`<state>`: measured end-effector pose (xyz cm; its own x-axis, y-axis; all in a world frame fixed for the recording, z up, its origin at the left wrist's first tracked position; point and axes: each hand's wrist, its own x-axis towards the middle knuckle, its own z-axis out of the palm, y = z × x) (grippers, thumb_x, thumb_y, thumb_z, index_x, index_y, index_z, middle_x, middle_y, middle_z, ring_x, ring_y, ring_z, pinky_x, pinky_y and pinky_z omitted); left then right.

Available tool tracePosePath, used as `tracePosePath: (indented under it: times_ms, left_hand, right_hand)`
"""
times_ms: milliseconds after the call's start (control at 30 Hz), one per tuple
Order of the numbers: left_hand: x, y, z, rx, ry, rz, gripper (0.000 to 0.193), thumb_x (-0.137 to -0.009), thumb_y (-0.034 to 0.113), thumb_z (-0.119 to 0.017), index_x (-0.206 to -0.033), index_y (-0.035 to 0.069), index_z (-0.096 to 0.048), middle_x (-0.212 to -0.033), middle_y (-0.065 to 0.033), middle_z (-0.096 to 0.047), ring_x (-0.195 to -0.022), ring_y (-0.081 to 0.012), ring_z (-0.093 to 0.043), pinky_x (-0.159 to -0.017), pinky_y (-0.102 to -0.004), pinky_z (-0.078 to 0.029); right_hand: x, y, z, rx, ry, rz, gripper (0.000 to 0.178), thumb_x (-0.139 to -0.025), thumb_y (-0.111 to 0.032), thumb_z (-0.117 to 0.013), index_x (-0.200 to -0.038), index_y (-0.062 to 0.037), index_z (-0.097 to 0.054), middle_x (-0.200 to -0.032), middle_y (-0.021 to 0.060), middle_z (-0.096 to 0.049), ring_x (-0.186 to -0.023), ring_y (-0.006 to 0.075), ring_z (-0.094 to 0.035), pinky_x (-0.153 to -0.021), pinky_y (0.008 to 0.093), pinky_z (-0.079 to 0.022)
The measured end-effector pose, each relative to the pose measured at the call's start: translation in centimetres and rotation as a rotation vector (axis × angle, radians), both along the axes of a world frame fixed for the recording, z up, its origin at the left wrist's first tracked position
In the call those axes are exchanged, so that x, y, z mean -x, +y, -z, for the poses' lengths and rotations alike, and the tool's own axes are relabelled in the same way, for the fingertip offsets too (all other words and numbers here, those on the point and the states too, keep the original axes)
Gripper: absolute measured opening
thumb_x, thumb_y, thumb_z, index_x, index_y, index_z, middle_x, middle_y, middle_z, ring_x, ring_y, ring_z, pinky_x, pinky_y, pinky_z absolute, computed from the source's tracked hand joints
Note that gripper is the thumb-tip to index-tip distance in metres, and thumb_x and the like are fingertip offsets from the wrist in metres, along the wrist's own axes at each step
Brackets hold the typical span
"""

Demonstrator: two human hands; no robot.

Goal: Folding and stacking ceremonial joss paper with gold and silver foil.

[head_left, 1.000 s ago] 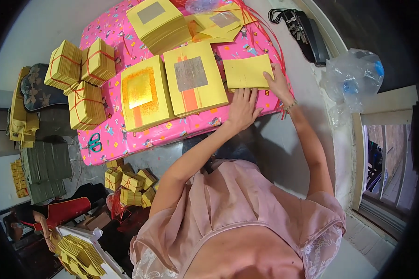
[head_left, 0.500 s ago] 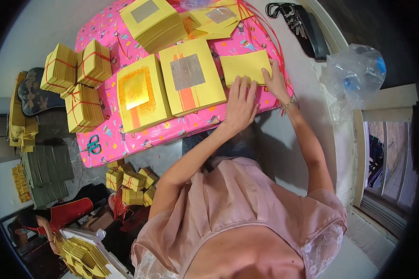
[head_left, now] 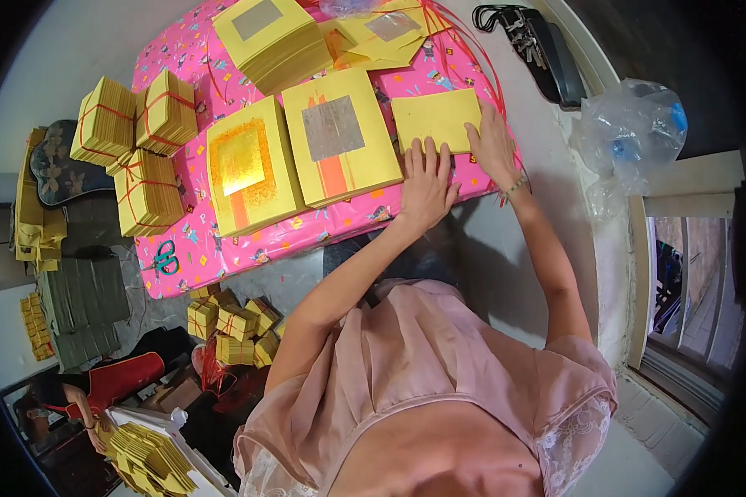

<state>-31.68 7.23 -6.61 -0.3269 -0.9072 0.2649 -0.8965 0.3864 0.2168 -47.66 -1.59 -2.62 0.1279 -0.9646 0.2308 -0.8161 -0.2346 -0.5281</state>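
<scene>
A folded yellow paper (head_left: 435,116) lies at the right front of the pink patterned table cover (head_left: 290,244). My left hand (head_left: 427,184) rests its outstretched, slightly spread fingertips on the paper's near edge. At the paper's right edge, my right hand (head_left: 493,149) lies with its fingers extended and thumb apart, touching the side. Left of the folded paper sits a stack of yellow paper with a silver square (head_left: 333,128) on top. Beside that is another stack with a gold square (head_left: 243,161) and an orange stripe.
Red-tied yellow bundles (head_left: 149,195) stand at the table's left, near green-handled scissors (head_left: 167,258). A tall paper stack (head_left: 278,54) and red strings (head_left: 481,58) are at the back. More bundles (head_left: 236,323) lie below; another person's hand (head_left: 98,439) touches papers at lower left.
My left fingers have shifted slightly left and toward me along the paper's near edge, spreading a little. My right hand has moved slightly up along the right edge.
</scene>
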Motion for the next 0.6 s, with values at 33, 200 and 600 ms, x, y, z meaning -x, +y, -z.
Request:
tracePosePath:
  times_ms: [33,200,600]
  left_hand:
    - [0.1,0.0,0.0,0.004,-0.016,-0.004,0.075,-0.091,0.047,-0.056,-0.145,-0.001,-0.035,-0.145,-0.0291,-0.033,-0.137,-0.049,-0.026,-0.115,-0.0568,-0.019]
    - [0.2,-0.2,0.2,0.004,-0.028,-0.008,0.075,-0.09,0.048,-0.056,-0.144,0.0,-0.036,-0.145,-0.0274,-0.034,-0.137,-0.0484,-0.027,-0.114,-0.0601,-0.017]
    - [0.4,0.1,0.1,-0.017,-0.026,-0.012,0.088,-0.086,0.063,-0.053,-0.146,0.002,-0.035,-0.147,-0.0244,-0.034,-0.138,-0.0459,-0.026,-0.111,-0.0674,-0.016]
  right_hand:
    - [-0.1,0.2,-0.3,0.148,0.164,-0.016,0.051,-0.093,-0.02,-0.06,-0.134,0.0025,-0.038,-0.13,0.0274,-0.051,-0.123,0.0428,-0.048,-0.098,0.0488,-0.041]
    - [0.8,-0.1,1.7,0.142,0.312,-0.232,0.061,-0.097,-0.035,-0.053,-0.148,-0.0071,-0.032,-0.152,0.0195,-0.032,-0.144,0.0378,-0.022,-0.114,0.0529,-0.022]
    - [2.3,-1.4,3.9,0.014,0.336,-0.359,0.06,-0.1,-0.04,-0.045,-0.152,-0.0157,-0.029,-0.16,0.0107,-0.02,-0.149,0.0331,-0.011,-0.117,0.0549,-0.014]
